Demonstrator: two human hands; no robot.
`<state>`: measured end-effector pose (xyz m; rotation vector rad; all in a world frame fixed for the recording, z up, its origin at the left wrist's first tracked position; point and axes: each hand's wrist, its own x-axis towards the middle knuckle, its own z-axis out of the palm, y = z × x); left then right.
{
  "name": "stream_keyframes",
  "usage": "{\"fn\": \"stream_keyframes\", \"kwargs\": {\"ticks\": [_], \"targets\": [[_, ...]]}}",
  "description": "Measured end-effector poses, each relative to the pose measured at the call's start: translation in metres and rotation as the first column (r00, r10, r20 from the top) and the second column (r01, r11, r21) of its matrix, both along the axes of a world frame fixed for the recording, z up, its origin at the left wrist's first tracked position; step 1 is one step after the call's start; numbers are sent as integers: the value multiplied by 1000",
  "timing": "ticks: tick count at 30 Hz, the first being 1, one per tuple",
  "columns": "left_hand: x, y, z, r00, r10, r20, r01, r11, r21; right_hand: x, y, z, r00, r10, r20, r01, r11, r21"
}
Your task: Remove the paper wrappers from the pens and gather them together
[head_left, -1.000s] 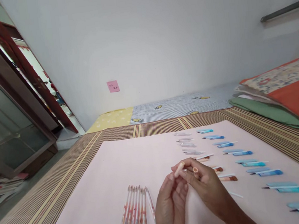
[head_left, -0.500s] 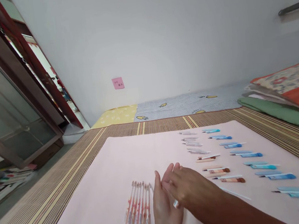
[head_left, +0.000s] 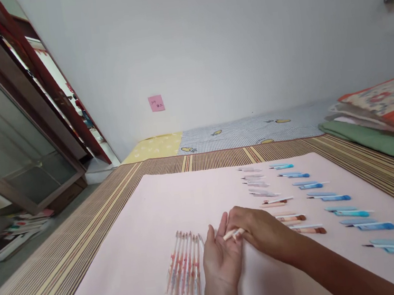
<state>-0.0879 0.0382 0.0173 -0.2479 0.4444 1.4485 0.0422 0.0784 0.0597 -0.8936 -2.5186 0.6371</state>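
Note:
My left hand (head_left: 221, 262) is palm up with its fingers stretched out. Over its fingers, my right hand (head_left: 255, 224) is closed around peach-coloured pen parts (head_left: 233, 233), short tube-like pieces whose far ends its fingers hide. Whether these pieces rest on the left fingers I cannot tell. Beside my left hand, to its left, lies a tight row of slim pens (head_left: 183, 266) with pink and red patterns. Partly covered by my right arm are peach-and-brown pen parts (head_left: 311, 231) with thin white refills.
Blue pen parts with refills (head_left: 358, 228) lie in a column on the right. Greyish ones (head_left: 260, 191) are further back. All rest on a pink sheet (head_left: 125, 261) over a striped mat (head_left: 94, 217). Folded bedding (head_left: 379, 139) is at the right, a wall (head_left: 223, 43) behind.
My right hand has drawn back from flat across the left palm into a grip, and the peach pen parts now show. My left palm is more exposed. The view has shifted slightly.

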Motion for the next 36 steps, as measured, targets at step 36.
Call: {"fn": "stream_keyframes", "kwargs": {"ticks": [36], "targets": [[-26, 11, -11, 983, 151, 104, -148, 988, -38, 5, -16, -65, 617, -588, -523, 117, 726, -678]]}}
